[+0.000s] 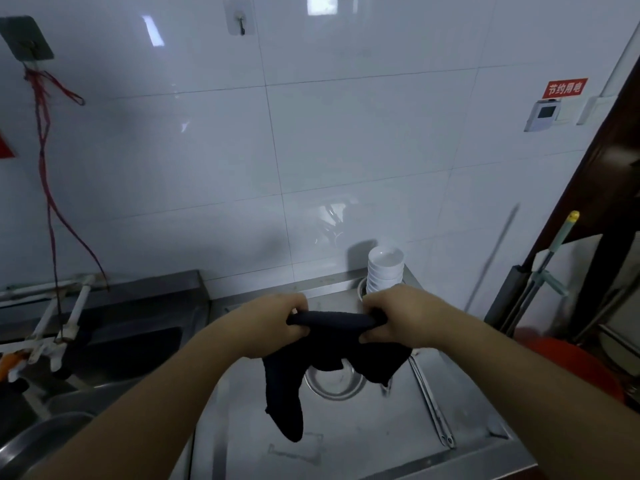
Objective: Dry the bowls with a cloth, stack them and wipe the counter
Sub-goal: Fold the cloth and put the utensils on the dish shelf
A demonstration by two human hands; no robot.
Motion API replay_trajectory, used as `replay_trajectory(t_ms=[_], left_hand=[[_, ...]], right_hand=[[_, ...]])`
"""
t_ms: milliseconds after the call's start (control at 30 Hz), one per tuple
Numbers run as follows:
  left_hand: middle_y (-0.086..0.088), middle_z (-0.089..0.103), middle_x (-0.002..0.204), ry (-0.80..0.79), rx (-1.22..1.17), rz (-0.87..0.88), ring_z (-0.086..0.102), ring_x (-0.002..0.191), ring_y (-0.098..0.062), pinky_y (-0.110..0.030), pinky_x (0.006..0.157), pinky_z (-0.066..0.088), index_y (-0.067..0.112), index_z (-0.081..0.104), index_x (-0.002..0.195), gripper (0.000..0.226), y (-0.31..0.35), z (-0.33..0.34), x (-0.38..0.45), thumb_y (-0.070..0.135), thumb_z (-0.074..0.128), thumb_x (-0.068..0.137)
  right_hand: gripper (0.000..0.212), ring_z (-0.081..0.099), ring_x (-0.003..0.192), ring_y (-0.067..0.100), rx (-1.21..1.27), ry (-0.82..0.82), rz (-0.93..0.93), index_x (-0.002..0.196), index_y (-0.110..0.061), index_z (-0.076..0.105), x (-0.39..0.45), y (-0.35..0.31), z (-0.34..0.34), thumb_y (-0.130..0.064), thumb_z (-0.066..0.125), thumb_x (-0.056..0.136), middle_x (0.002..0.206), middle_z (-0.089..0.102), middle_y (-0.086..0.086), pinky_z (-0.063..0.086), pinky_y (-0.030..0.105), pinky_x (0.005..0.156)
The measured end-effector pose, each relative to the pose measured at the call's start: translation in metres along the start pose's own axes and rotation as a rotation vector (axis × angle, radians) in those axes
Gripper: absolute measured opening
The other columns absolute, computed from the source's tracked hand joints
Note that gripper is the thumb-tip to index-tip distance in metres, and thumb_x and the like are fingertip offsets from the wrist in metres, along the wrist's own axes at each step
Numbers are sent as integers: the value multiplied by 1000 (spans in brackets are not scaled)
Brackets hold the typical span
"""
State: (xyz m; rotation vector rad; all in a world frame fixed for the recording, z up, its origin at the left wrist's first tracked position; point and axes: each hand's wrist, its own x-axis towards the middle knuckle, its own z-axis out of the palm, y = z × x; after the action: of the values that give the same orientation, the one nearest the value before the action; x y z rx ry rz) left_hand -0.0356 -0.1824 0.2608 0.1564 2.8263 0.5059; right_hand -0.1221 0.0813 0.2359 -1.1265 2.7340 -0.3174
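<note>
A dark cloth (332,344) hangs in the air above the steel counter (363,441), rolled tight along its top edge. My left hand (273,322) grips its left end and my right hand (401,315) grips its right end. Its loose corners dangle down over a shallow metal bowl (337,384) that sits on the counter. A stack of several white bowls (384,270) stands upright at the counter's back right corner, just behind my right hand.
A dark sink (131,344) lies left of the counter, with a white rack (59,320) across it. Metal tongs (433,403) rest on the counter's right side. A mop handle (550,258) and an orange object (575,365) stand at the right. A tiled wall rises behind.
</note>
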Motion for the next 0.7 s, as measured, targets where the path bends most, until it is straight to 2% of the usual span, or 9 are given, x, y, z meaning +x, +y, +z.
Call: replay_trajectory(t_ms=[100,200,367,467,567,700], left_hand=[[13,68,102,12,11,24,61,89,-6,-22,71,45,37,60,102,10,-10,0,2,43,68,98],[13,64,94,-7,146,50,57,83,-3,-22,66,40,37,62,95,13,-18,0,9,49,68,96],[12,62,87,-42,285,37,59,81,-10,-22,61,36,35,59,89,17,-28,12,22,48,66,96],[10,62,90,-60,326,-14,60,84,-11,-25,67,39,29,70,99,15,-34,22,27,43,65,98],[9,69,93,-70,231,-66,65,85,-11,-25,69,46,27,75,105,15,-39,34,32,36,65,100],[12,72,92,7,-48,-110,67,83,-5,-20,69,49,31,74,100,6,-34,52,42,28,70,97]], right_hand=[[32,55,82,12,34,-19,47,80,-30,53,-9,19,-3,-47,79,86,81,55,-10,41,30,69],[31,53,74,1,209,38,101,80,-34,50,-17,32,-3,-35,80,90,78,57,-13,36,23,63],[25,61,75,7,310,136,194,81,-33,60,-27,43,-5,-38,84,86,78,66,-9,47,28,68],[32,56,62,1,368,205,249,76,-26,61,-39,57,-6,-38,91,80,68,63,-14,42,16,56],[34,54,56,-3,453,219,317,72,-25,62,-53,79,-4,-36,94,76,62,62,-17,42,12,53],[24,64,66,0,512,102,357,80,-34,69,-73,118,1,-34,92,77,76,72,-11,48,14,59]])
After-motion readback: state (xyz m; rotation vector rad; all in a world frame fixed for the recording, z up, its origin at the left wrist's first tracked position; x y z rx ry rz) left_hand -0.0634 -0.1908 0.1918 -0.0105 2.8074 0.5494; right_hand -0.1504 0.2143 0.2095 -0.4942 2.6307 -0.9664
